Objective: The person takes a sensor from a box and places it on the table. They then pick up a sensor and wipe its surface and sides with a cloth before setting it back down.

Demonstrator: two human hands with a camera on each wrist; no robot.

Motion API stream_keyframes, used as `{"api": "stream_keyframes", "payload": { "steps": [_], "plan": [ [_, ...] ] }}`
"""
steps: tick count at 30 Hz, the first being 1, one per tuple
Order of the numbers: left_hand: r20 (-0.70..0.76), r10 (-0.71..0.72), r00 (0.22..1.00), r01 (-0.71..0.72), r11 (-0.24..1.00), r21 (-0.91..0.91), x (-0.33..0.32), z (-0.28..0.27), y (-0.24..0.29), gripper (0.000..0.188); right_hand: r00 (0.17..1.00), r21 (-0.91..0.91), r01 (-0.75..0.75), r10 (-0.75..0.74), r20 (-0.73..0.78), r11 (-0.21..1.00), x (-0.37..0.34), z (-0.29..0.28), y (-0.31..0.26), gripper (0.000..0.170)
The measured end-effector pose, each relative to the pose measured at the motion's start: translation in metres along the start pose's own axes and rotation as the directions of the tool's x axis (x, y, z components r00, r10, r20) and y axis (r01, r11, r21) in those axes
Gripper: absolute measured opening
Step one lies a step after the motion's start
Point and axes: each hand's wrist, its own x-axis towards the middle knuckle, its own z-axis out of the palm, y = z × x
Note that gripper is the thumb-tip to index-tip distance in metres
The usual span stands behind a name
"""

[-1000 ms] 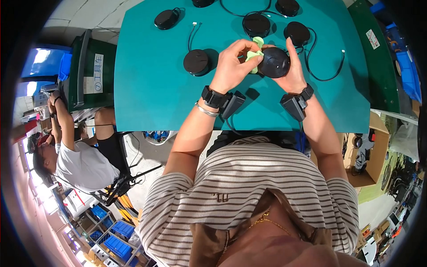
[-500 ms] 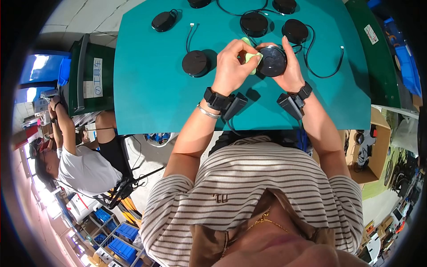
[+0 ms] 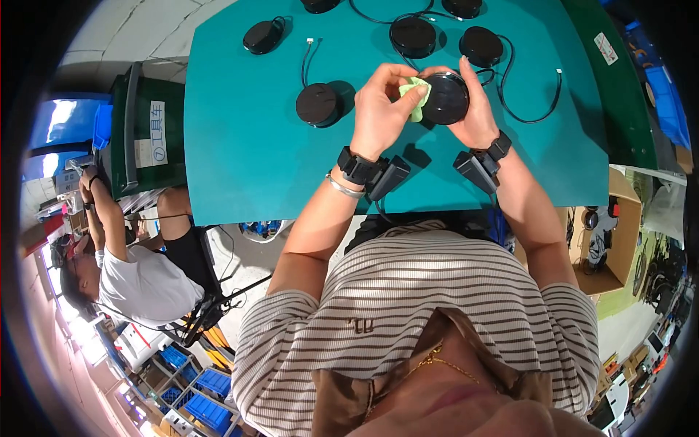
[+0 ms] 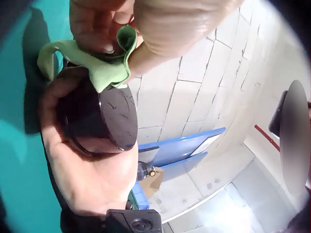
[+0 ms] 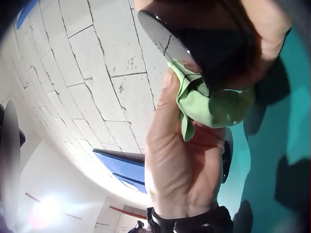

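My left hand (image 3: 380, 115) pinches a light green cloth (image 3: 418, 111) between thumb and fingers. The cloth meets the rim of a black, round, puck-shaped device (image 3: 448, 99). That device sits in my right hand (image 3: 477, 120), whose fingers and thumb wrap its side, with its glossy flat face left exposed. In the left wrist view, dark streaks mark the face (image 4: 120, 119), and the cloth (image 4: 109, 73) drapes over its upper edge. The right wrist view shows the cloth (image 5: 209, 108) folded against the lower rim, the left thumb (image 5: 166, 97) pressing it.
Similar black pucks lie about the green table (image 3: 240, 160): one (image 3: 317, 105) left of my hands, another (image 3: 413, 38) beyond them, one (image 3: 480, 46) to the right. Thin black cables (image 3: 535, 120) trail from them. A cardboard box (image 3: 619, 240) stands right; another person (image 3: 149, 277) sits left.
The cloth, which stuck up above my left fingers, now lies gathered against the puck's edge. The puck's face has turned slightly in my right hand. Both hands stay close together.
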Motion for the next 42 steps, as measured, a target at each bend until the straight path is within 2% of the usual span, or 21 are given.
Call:
{"api": "stream_keyframes", "payload": {
  "steps": [2,4,7,11,13,16,22,28,32,34,38,40,42],
  "plan": [
    [0.009,0.007,1.000,-0.007,1.000,-0.010,0.002,-0.001,0.001,0.018,1.000,0.039,-0.017,0.018,-0.017,0.999,-0.002,0.003,-0.003,0.058],
    [0.083,-0.061,0.995,0.062,0.998,-0.006,0.001,-0.003,0.005,0.018,1.000,0.045,-0.017,0.017,0.000,0.999,-0.001,-0.001,-0.002,0.058],
    [0.102,-0.041,0.994,0.040,0.999,0.012,0.001,-0.005,0.004,0.018,1.000,0.053,-0.022,0.021,0.015,0.998,-0.001,-0.002,-0.001,0.058],
    [0.085,-0.006,0.996,0.003,1.000,0.030,0.003,-0.004,-0.003,0.018,1.000,0.044,-0.018,0.018,0.020,0.999,0.000,-0.005,-0.001,0.058],
    [0.110,-0.073,0.991,0.077,0.997,-0.029,0.003,-0.004,-0.005,0.016,1.000,0.031,-0.017,0.017,0.010,0.999,-0.001,-0.003,-0.001,0.058],
    [0.094,-0.074,0.993,0.084,0.991,-0.106,0.005,-0.003,-0.010,0.019,1.000,0.020,-0.014,0.014,0.001,1.000,-0.002,0.000,-0.002,0.058],
    [0.085,-0.076,0.993,0.087,0.987,-0.136,0.004,-0.003,-0.008,0.019,1.000,0.045,-0.022,0.021,0.005,0.999,-0.001,-0.003,-0.003,0.058],
    [0.103,-0.057,0.993,0.063,0.996,-0.058,0.003,-0.003,-0.006,0.016,1.000,0.026,-0.006,0.006,-0.009,1.000,0.000,-0.002,0.000,0.057],
    [0.085,-0.036,0.996,0.044,0.995,-0.089,0.004,-0.001,-0.010,0.015,1.000,0.023,0.002,-0.002,-0.004,1.000,-0.001,-0.002,-0.003,0.057],
    [0.048,-0.101,0.994,0.107,0.983,-0.151,0.004,0.000,-0.009,0.016,1.000,0.024,-0.007,0.007,0.004,1.000,-0.001,0.000,-0.004,0.057],
    [0.036,-0.067,0.997,0.069,0.997,-0.044,0.004,-0.001,-0.008,0.016,1.000,0.041,-0.007,0.007,0.002,0.999,-0.001,0.001,-0.003,0.057],
    [0.038,0.005,0.999,-0.008,0.997,0.080,0.003,-0.001,-0.005,0.015,1.000,0.035,-0.003,0.004,-0.016,0.999,0.000,-0.001,-0.002,0.057],
    [0.041,-0.001,0.999,0.000,0.999,0.033,0.003,0.000,-0.004,0.015,1.000,0.034,-0.007,0.008,-0.030,0.999,0.001,-0.001,-0.002,0.057]
  ]
}}
